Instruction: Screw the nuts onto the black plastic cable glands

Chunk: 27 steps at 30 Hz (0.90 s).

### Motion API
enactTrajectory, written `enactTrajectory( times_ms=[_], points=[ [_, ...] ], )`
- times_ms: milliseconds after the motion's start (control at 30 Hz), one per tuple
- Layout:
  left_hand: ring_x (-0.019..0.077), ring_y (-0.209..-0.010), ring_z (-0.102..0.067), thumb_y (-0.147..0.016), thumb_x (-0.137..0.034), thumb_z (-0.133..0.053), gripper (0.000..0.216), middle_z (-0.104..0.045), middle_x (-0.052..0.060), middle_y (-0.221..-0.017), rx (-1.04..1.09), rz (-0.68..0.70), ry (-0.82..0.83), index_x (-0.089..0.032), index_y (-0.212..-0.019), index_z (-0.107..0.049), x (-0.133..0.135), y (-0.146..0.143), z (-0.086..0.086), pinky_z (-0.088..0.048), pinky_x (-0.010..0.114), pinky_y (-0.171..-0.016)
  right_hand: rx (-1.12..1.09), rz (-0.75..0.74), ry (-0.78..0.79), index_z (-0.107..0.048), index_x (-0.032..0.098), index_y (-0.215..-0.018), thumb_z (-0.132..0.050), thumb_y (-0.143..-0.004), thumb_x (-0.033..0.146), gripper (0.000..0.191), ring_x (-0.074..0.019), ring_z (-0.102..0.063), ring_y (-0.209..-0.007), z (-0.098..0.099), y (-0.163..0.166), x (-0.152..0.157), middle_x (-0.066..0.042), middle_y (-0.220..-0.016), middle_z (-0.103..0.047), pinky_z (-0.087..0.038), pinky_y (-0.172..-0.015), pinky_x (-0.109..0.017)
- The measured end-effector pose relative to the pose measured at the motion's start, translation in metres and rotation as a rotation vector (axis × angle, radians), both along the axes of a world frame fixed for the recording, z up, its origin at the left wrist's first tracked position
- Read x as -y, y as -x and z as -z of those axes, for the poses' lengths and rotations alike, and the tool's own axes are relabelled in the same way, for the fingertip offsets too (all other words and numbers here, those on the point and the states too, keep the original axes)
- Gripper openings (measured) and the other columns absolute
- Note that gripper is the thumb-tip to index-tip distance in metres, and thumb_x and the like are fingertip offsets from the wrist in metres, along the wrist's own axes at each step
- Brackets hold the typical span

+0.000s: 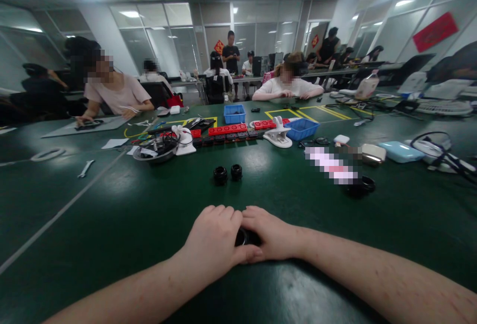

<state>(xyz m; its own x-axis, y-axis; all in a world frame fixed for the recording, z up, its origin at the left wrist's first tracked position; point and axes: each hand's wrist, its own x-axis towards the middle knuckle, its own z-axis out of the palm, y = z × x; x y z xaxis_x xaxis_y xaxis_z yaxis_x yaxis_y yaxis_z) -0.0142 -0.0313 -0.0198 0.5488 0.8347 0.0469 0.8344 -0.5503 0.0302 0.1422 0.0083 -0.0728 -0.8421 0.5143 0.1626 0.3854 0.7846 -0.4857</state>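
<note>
Landmark for this entry: the pair of black rings (227,174) standing side by side on the green counter (112,214). Far left of the pair, a small white wrench (85,168) lies flat on the counter; nearer on the same side, beyond and left of the pair, a round dish of dark cables (155,149). Behind the pair runs a row of red and black blocks (227,133), with a blue bin (234,114) further back still. Nearer to me than the pair, close to the counter edge: my left hand (215,242), fingers curled down and thumb stretched toward the right, cupped over a small black round part (246,237). Only a dark sliver with a shiny rim shows between my hands, so I cannot tell its exact shape. My right hand (271,237) meets the left one, fingers folded around the same part from the other side. Both hands are closed on it, knuckles touching. Judgement: I am mid-grip, pressing or twisting the piece with both hands; the next move likely calls for steady counter-pressure, as the part is small and mostly hidden. Right of the pair, another black ring (363,185) sits on the counter well apart from my hands, with a light blue case (400,151) beyond it.
</note>
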Motion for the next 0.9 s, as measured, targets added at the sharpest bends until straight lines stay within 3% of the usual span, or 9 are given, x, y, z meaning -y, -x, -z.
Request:
enactTrajectory(
  times_ms=[167,333,433,567,900],
  points=[
    [0.0216,-0.087,-0.053,-0.072,-0.042,-0.066,0.032,-0.059,0.004,-0.091,0.169,0.213,0.120,-0.017,-0.091,-0.060,-0.006,0.015,-0.016,-0.039,0.038,-0.083,-0.029,0.001,0.041,-0.058,0.015,-0.101,-0.068,-0.065,0.044,0.047,-0.0184,-0.050,-0.082,0.000,-0.001,0.001,-0.005,-0.088,-0.058,-0.036,-0.077,-0.034],
    [0.0172,-0.103,-0.051,-0.075,-0.019,-0.066,0.036,-0.058,0.000,-0.110,0.211,0.348,0.375,-0.026,-0.109,-0.057,-0.013,0.029,-0.032,-0.036,0.031,-0.091,0.007,-0.006,0.049,-0.058,0.017,-0.101,-0.069,-0.066,0.042,0.044,-0.0185,-0.050,-0.084,-0.003,-0.002,0.001,-0.004,-0.090,-0.058,-0.036,-0.078,-0.033],
    [0.0164,-0.106,-0.051,-0.076,-0.012,-0.063,0.040,-0.058,-0.001,-0.116,0.179,0.351,0.458,-0.028,-0.112,-0.056,-0.015,0.031,-0.034,-0.036,0.029,-0.092,0.027,-0.006,0.040,-0.060,0.016,-0.094,-0.070,-0.065,0.038,0.039,-0.0179,-0.050,-0.083,-0.004,-0.002,0.001,-0.004,-0.088,-0.057,-0.037,-0.075,-0.031],
    [0.0169,-0.101,-0.053,-0.076,-0.009,-0.062,0.038,-0.060,0.000,-0.110,0.144,0.337,0.444,-0.026,-0.110,-0.059,-0.015,0.029,-0.032,-0.039,0.027,-0.087,0.022,-0.007,0.038,-0.060,0.015,-0.091,-0.071,-0.064,0.037,0.037,-0.0174,-0.050,-0.082,-0.003,-0.001,0.001,-0.004,-0.088,-0.057,-0.038,-0.075,-0.030],
    [0.0208,-0.085,-0.057,-0.073,-0.027,-0.069,0.033,-0.060,0.002,-0.093,0.028,0.168,0.334,-0.024,-0.104,-0.060,-0.009,0.016,-0.028,-0.043,0.031,-0.072,0.023,0.005,0.058,-0.060,0.016,-0.101,-0.071,-0.064,0.041,0.047,-0.0177,-0.049,-0.081,-0.006,-0.001,0.002,-0.004,-0.087,-0.057,-0.037,-0.076,-0.032]
  ],
)
